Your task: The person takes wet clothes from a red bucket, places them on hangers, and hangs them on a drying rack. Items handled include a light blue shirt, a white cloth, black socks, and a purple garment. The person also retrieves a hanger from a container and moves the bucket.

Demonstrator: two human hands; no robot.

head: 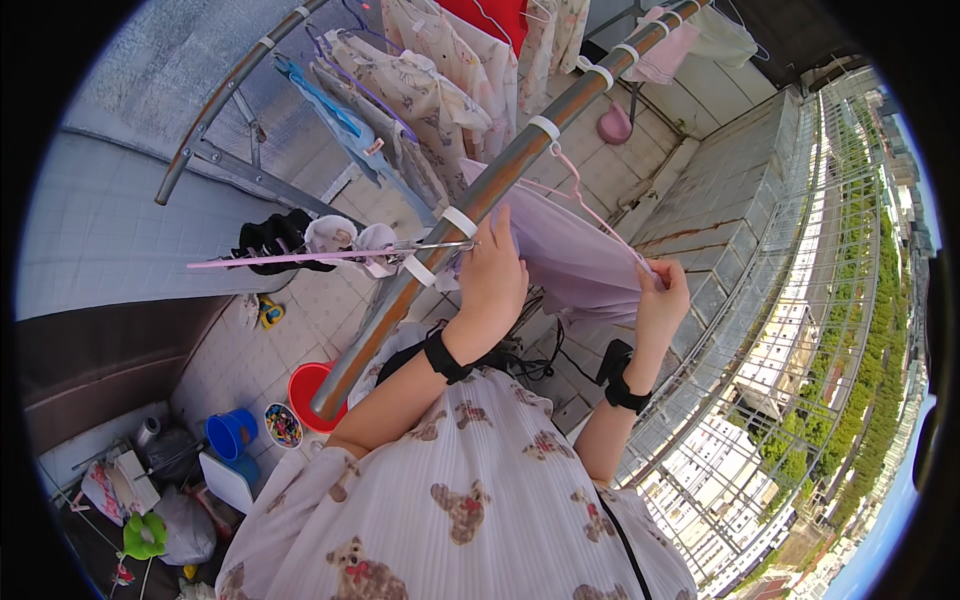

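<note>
A lilac garment point(574, 247) hangs on a pink hanger point(581, 196), whose hook goes into a white ring on the rusty metal drying pole point(517, 159). My right hand point(664, 289) pinches the garment at the hanger's right end, fingers closed. Beside the pole, my left hand point(495, 274) is raised at the garment's left side, near the metal hook of a pink clip hanger point(292, 259). Whether its fingers grip the cloth is hidden. White socks point(331, 234) and a black item point(274, 238) hang from the clip hanger.
Patterned garments point(420, 90) and a blue garment point(337, 127) hang beyond the pole. A red basin point(311, 386), a blue bucket point(231, 433) and a tub of clothespins point(283, 425) stand on the tiled floor at lower left. A tiled ledge point(720, 217) and metal window bars point(817, 300) run along the right.
</note>
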